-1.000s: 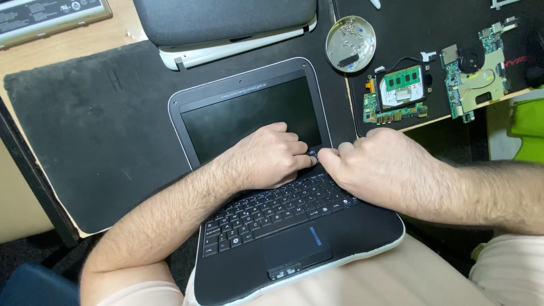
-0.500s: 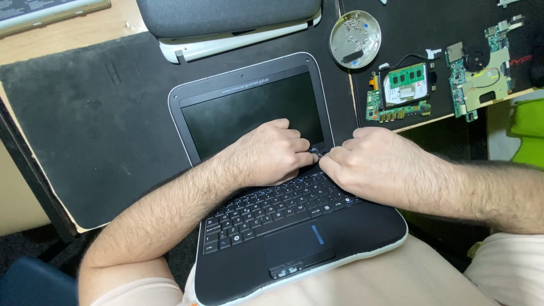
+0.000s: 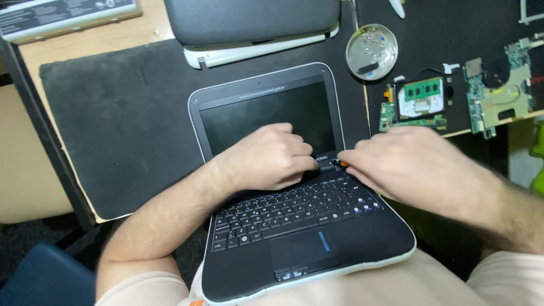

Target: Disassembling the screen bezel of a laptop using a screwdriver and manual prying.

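Note:
A small black laptop (image 3: 317, 249) lies open on my lap, its dark screen (image 3: 266, 113) tilted back onto the table edge. My left hand (image 3: 269, 158) rests curled over the top row of the keyboard (image 3: 294, 212), fingertips pressed at the strip below the screen. My right hand (image 3: 413, 167) comes in from the right and pinches a small tool with an orange tip (image 3: 340, 163) at the hinge strip, right beside the left fingertips. What lies under the fingertips is hidden.
A black mat (image 3: 119, 124) covers the desk. A closed grey-and-white laptop (image 3: 249, 25) lies behind, with a grey battery pack (image 3: 68, 17) at the far left. A round metal dish of screws (image 3: 371, 51) and two green circuit boards (image 3: 419, 99) (image 3: 498, 96) lie at the right.
My right hand has drawn slightly to the right, away from the left hand, and the orange tool tip now shows between them. The left hand stays at the keyboard's top edge.

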